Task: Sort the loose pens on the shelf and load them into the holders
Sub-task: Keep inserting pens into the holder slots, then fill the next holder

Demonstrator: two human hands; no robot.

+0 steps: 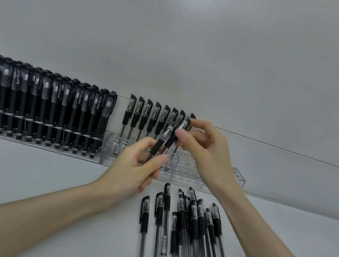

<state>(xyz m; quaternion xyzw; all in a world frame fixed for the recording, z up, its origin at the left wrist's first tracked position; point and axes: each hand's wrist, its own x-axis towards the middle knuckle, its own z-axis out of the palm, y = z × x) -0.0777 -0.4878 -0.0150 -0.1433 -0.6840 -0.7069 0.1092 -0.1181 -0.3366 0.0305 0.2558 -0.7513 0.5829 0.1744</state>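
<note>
White wall (177,41) stands behind a pale shelf (47,176). A long line of see-through holders runs along the back of the shelf, against the wall. The left holder (30,140) is packed full of black pens (42,105), all standing up. The clear holder (218,179) next to it has one row of capped pens (144,115) standing along its back, and its holes at the right end are bare. In front of this holder, both hands hold two pens (162,140) together, tilted, with the caps up and to the right. The left hand (134,169) has its grip curled round the lower part of the pens, near the black rubber bands. The right hand (207,147) has its grip pinched on the pens near the caps, thumb in front. Down on the shelf, near the person, lie the loose pens (190,230) in a messy bunch, some on top of others, with their caps pointing toward the holders.
</note>
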